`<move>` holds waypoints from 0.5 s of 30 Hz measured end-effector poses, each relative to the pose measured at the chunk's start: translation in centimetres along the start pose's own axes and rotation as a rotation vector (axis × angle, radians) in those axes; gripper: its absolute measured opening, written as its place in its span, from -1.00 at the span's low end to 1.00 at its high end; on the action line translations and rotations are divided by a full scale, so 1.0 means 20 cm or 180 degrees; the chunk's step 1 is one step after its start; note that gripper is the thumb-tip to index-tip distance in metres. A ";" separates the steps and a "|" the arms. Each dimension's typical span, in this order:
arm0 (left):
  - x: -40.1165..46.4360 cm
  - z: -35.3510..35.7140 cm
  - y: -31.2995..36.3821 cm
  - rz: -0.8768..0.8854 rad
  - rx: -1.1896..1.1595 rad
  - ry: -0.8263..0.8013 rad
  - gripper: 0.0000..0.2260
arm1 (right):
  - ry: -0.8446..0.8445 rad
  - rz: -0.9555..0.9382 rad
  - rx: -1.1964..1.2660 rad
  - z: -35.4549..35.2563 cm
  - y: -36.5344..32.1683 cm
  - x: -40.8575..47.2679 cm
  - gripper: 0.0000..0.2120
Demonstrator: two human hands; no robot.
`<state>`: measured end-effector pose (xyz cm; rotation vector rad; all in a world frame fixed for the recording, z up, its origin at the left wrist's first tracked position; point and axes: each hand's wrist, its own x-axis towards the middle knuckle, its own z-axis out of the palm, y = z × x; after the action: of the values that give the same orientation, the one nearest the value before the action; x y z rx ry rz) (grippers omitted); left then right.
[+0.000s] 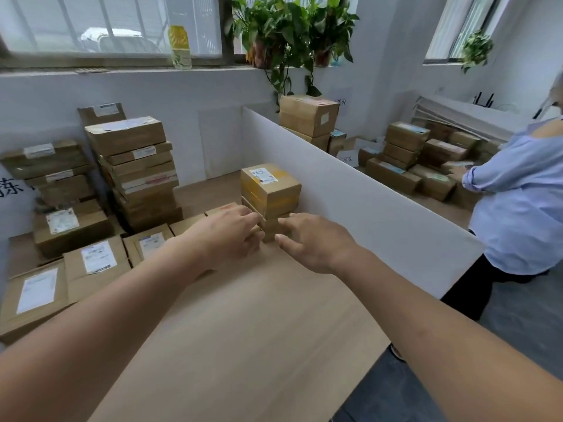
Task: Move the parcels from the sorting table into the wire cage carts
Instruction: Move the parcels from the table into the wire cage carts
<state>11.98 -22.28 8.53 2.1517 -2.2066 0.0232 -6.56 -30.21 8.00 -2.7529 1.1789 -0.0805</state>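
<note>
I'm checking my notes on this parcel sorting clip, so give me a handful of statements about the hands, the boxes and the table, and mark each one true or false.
1. Both hands, the left hand and the right hand, reach toward the small stack of brown cardboard boxes beside the white divider panel. True.
2. The top box of that stack carries yellow tape and a white label. True.
3. The right hand holds a box up in the air. False: it holds nothing, fingers extended near the base of the stack.
4. The light wooden table has no other parcels. False: flat labelled cardboard parcels lie at left.
5. A person in a light blue shirt stands beyond the divider. True.
</note>
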 end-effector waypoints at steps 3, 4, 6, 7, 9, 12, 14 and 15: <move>0.14 0.04 -0.07 -0.0083 -0.0037 -0.0017 -0.61 | -0.0001 0.0014 0.0046 0.00 0.06 0.15 -0.55; 0.19 0.06 -0.09 -0.0121 -0.0045 -0.0036 -0.60 | 0.0009 0.0005 0.0077 0.00 0.09 0.20 -0.55; 0.29 0.08 -0.11 -0.0187 -0.0071 -0.0072 -0.60 | 0.0034 -0.0037 0.0176 0.01 0.15 0.29 -0.55; 0.34 0.10 -0.12 -0.0218 -0.0074 -0.0079 -0.60 | 0.0046 -0.0059 0.0243 0.02 0.19 0.34 -0.54; 0.46 0.16 -0.13 -0.0300 -0.0076 -0.0103 -0.60 | 0.0049 -0.0104 0.0355 0.06 0.29 0.45 -0.51; 0.66 0.25 -0.16 -0.0476 -0.0171 -0.0166 -0.62 | 0.0012 -0.0175 0.0449 0.11 0.47 0.65 -0.48; 0.81 0.31 -0.18 -0.0616 -0.0243 -0.0194 -0.62 | -0.0033 -0.0250 0.0525 0.15 0.59 0.81 -0.48; 0.89 0.34 -0.19 -0.0711 -0.0278 -0.0210 -0.62 | -0.0069 -0.0288 0.0547 0.18 0.66 0.90 -0.49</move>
<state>15.08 -40.44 2.52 2.3669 -1.9448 -0.1535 -3.15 -51.82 2.35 -2.6480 0.9921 -0.1540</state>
